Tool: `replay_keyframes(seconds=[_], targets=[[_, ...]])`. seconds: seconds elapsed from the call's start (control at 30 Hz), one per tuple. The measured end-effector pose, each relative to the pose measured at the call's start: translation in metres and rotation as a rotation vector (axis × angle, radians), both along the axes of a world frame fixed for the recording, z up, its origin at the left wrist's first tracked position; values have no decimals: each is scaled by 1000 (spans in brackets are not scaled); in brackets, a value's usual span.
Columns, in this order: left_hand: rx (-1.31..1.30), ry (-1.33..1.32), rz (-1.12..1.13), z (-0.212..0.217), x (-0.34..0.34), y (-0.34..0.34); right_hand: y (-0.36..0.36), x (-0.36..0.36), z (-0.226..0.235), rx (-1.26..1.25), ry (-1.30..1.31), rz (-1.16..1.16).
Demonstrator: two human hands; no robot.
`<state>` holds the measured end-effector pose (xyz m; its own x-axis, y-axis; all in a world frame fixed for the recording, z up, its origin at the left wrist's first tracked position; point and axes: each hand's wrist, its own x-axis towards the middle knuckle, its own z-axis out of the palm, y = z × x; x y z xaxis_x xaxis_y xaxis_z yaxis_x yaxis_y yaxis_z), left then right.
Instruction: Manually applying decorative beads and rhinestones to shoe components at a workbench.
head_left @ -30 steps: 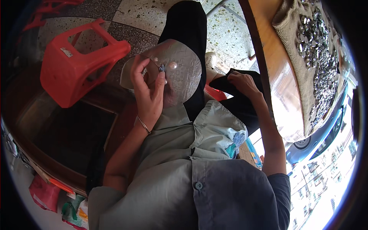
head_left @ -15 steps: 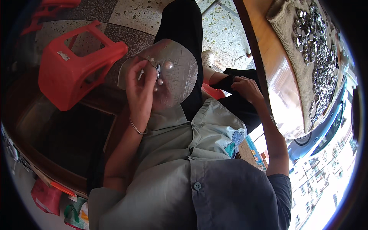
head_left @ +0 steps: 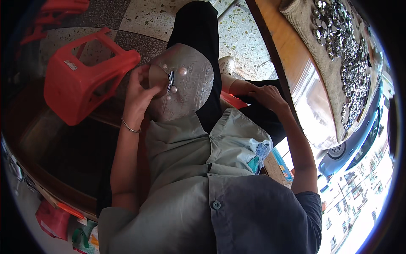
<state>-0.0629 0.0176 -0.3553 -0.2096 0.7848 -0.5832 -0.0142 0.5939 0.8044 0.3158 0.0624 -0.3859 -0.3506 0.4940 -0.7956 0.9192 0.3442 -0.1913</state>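
Note:
A shiny, silvery rounded sheet (head_left: 192,95) lies across my lap over the black trousers. On it are several pearl-like beads (head_left: 182,71) of different sizes and a small looped black-and-white cord (head_left: 171,81). My left hand (head_left: 140,92) is at the sheet's left edge, thumb and fingers apart, with nothing seen between them. A brownish patch shows on the sheet beside the thumb. My right hand (head_left: 269,97) rests on my crossed leg, close to the bare ankle (head_left: 242,87), its fingers laid out over the leg; the fingertips are partly hard to make out.
A red plastic stool (head_left: 63,91) lies tipped over at the left, above a dark wooden frame (head_left: 101,116). On the right, a wooden table (head_left: 311,80) bears a beige cloth (head_left: 302,19) with a heap of shiny silvery pieces (head_left: 349,59).
My left hand has drawn back left from over the beads, and its thumb and fingers have spread apart. The right hand has shifted slightly and its fingers now lie flatter on the leg.

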Motion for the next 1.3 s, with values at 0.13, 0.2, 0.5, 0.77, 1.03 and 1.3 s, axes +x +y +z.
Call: replay_keyframes(seconds=[0.13, 0.2, 0.5, 0.77, 1.03, 1.3], targets=[[-62, -84, -25, 23, -5, 14, 17, -41, 11, -70, 183, 56], [-244, -372, -87, 40, -10, 27, 21, -39, -4, -117, 92, 5], [-224, -809, 206, 60, -1, 11, -8, -54, 121, 868, 174, 390], [-218, -507, -114, 65, 55, 41, 34, 78, 308, 697, 817, -783], [-277, -457, -74, 72, 78, 55, 233, 317, 270, 1508, 94, -648], [-341, -317, -45, 35, 79, 53, 341, 350, 254, 1249, -173, -496]])
